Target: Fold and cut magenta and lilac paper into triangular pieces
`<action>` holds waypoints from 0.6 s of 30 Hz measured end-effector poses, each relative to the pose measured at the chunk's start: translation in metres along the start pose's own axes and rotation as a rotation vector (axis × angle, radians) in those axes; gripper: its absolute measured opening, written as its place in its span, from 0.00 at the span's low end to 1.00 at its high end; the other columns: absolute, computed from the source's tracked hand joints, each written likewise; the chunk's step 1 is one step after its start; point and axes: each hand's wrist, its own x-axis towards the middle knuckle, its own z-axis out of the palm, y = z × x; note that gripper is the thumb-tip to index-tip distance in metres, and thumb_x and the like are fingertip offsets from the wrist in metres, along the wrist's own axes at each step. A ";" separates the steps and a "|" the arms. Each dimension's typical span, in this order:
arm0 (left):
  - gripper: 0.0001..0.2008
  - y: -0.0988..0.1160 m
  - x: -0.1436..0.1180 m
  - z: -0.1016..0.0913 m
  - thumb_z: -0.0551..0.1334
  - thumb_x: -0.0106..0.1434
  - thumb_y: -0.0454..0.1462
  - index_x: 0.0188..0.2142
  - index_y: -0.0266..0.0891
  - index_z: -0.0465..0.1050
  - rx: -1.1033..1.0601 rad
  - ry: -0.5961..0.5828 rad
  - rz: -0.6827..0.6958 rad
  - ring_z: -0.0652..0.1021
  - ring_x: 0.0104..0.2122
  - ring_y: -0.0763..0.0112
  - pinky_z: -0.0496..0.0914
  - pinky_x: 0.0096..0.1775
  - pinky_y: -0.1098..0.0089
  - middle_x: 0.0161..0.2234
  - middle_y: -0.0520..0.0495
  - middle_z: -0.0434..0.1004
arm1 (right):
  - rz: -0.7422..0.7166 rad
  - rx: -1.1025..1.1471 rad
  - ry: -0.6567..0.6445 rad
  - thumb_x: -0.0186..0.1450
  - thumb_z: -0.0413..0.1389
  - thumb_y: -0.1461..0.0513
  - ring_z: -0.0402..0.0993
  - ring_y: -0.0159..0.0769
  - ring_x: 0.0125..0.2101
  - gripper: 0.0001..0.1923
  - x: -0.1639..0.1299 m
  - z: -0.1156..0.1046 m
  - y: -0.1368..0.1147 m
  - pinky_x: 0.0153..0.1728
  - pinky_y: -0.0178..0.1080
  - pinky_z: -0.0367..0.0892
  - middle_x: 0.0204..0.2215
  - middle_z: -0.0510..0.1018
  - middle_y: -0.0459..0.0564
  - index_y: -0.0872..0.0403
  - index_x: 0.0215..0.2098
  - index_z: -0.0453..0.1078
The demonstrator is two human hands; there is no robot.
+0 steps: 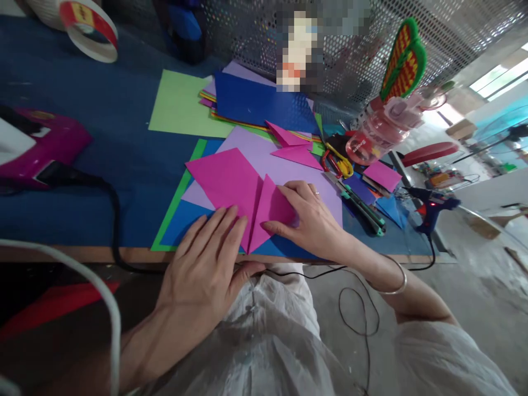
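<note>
A magenta sheet of paper (231,179) lies near the table's front edge, with one flap folded up on its right side. My left hand (202,264) rests with fingers stretched out over the paper's lower left edge, its thumb below the table edge. My right hand (307,220) pinches the folded flap (266,212) between thumb and fingers. Under the paper lie a lilac sheet (325,192), a blue sheet (181,225) and a green-edged sheet (177,192). Two folded magenta pieces (295,154) sit just behind.
Behind is a stack of coloured paper (264,99) on a light green sheet (177,104). To the right are a utility knife (363,206), scissors (340,162), a pink bottle (375,132) and a glue gun (435,206) with a lit red light. A tape roll (93,33) stands back left.
</note>
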 end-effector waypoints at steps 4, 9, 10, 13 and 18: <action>0.30 -0.006 0.005 0.004 0.51 0.78 0.50 0.65 0.26 0.66 -0.054 -0.050 0.044 0.74 0.65 0.40 0.69 0.64 0.45 0.63 0.24 0.75 | 0.078 0.242 0.011 0.64 0.68 0.49 0.76 0.51 0.50 0.32 0.004 -0.001 0.002 0.51 0.53 0.72 0.51 0.78 0.60 0.54 0.59 0.64; 0.29 -0.017 0.020 -0.005 0.51 0.78 0.50 0.67 0.30 0.64 -0.137 -0.101 0.000 0.75 0.64 0.43 0.72 0.62 0.47 0.63 0.27 0.75 | 0.153 0.585 -0.166 0.64 0.65 0.56 0.77 0.37 0.32 0.28 0.013 -0.009 0.007 0.36 0.41 0.67 0.31 0.79 0.41 0.51 0.56 0.57; 0.29 -0.020 0.024 -0.010 0.52 0.77 0.50 0.66 0.32 0.65 -0.151 -0.085 -0.052 0.76 0.63 0.43 0.73 0.61 0.47 0.63 0.28 0.76 | 0.142 0.606 -0.171 0.64 0.65 0.57 0.76 0.37 0.30 0.27 0.015 -0.009 0.009 0.35 0.40 0.66 0.29 0.78 0.39 0.50 0.55 0.57; 0.25 -0.030 0.031 -0.030 0.59 0.72 0.53 0.58 0.38 0.71 -0.226 -0.038 -0.340 0.81 0.55 0.45 0.77 0.55 0.49 0.56 0.34 0.80 | 0.128 0.710 -0.151 0.61 0.66 0.59 0.76 0.36 0.30 0.26 0.022 -0.008 0.018 0.32 0.39 0.66 0.28 0.77 0.39 0.49 0.52 0.58; 0.28 -0.040 0.039 -0.051 0.63 0.62 0.63 0.43 0.43 0.76 -0.795 -0.360 -0.717 0.86 0.34 0.53 0.81 0.30 0.62 0.36 0.42 0.85 | 0.131 0.970 -0.027 0.59 0.69 0.51 0.76 0.36 0.29 0.28 0.040 -0.003 0.032 0.27 0.38 0.68 0.30 0.76 0.42 0.49 0.46 0.59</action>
